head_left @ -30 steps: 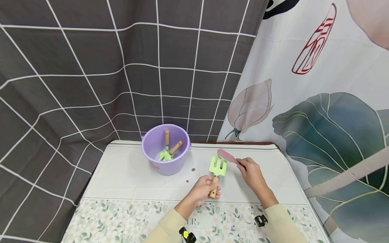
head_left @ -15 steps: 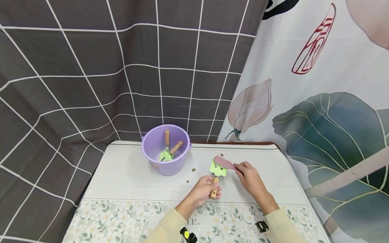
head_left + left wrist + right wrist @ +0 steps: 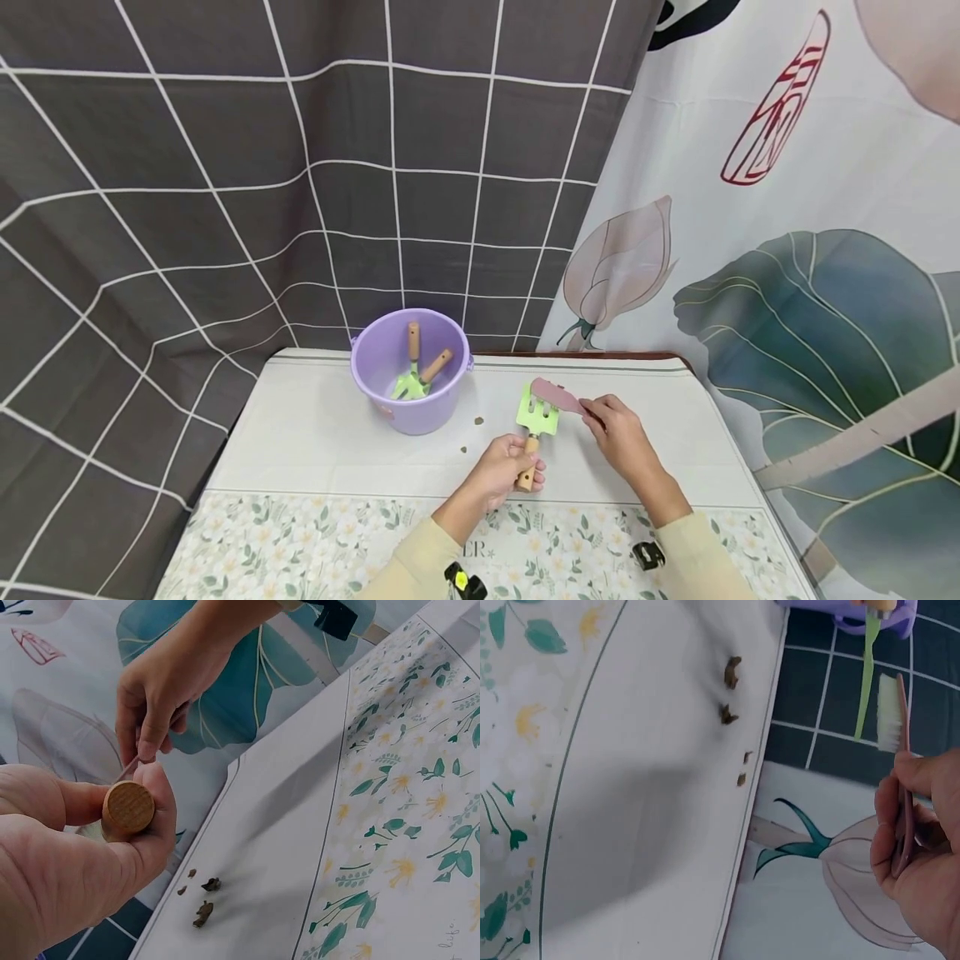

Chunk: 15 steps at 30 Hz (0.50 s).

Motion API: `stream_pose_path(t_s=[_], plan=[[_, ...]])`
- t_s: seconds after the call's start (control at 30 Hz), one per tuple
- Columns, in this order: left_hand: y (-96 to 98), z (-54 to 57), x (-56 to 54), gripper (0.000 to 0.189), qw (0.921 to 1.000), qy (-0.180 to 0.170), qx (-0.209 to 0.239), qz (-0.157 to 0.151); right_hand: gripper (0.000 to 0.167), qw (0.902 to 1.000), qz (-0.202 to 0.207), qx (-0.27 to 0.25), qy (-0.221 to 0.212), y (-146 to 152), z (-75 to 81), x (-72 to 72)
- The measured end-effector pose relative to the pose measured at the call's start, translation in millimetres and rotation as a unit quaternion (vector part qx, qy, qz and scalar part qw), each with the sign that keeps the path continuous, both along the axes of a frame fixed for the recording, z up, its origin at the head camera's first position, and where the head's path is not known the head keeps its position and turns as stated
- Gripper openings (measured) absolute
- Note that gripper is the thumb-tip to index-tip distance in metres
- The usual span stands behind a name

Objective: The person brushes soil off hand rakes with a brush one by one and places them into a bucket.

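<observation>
My left hand (image 3: 504, 471) grips the wooden handle (image 3: 129, 808) of a small light-green garden fork (image 3: 536, 419), held above the table with its tines pointing away. My right hand (image 3: 618, 437) pinches the handle of a pink brush (image 3: 553, 395) with white bristles (image 3: 889, 712). In the head view the brush lies across the fork's tines, hiding part of them. The right wrist view shows the bristles facing the edge-on fork (image 3: 866, 682), with a gap between them there. Several brown crumbs of dirt (image 3: 203, 913) lie on the table below.
A purple bucket (image 3: 442, 408) stands at the table's back left. Inside it are two green-headed garden tools with wooden handles (image 3: 437, 365). The table (image 3: 300, 433) has a white and floral cover. Curtains hang behind and to the right.
The pink brush has shifted down and left over the fork's tines, then slightly back up and right. The left hand and the fork have hardly moved.
</observation>
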State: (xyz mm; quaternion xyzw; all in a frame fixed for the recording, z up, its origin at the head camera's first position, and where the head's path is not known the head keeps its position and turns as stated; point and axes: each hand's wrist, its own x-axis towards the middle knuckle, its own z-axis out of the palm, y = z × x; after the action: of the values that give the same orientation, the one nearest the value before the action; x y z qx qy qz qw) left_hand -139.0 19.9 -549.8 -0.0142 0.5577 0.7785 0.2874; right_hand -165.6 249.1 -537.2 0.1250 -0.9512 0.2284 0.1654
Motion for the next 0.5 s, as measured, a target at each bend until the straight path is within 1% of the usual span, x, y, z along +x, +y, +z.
stream_pose_path(t_s=[0.17, 0.23, 0.33, 0.5], plan=[[-0.7, -0.5, -0.9, 0.029, 1.0, 0.0, 0.005, 0.001, 0.023, 0.9986, 0.05, -0.002, 0.017, -8.6, -3.2, 11.1], [-0.4, -0.4, -0.9, 0.028, 1.0, 0.002, 0.006, 0.001, 0.023, 0.9978, 0.063, -0.001, 0.019, -11.8, -5.0, 14.1], [0.4, -0.3, 0.0, 0.027, 1.0, 0.005, 0.007, -0.002, 0.023, 0.9973, 0.067, 0.003, 0.031, -15.0, -6.9, 15.6], [0.4, 0.6, 2.4, 0.029, 1.0, 0.0, 0.009, -0.004, 0.022, 0.9976, 0.05, 0.014, 0.045, -16.9, -6.6, 13.0]])
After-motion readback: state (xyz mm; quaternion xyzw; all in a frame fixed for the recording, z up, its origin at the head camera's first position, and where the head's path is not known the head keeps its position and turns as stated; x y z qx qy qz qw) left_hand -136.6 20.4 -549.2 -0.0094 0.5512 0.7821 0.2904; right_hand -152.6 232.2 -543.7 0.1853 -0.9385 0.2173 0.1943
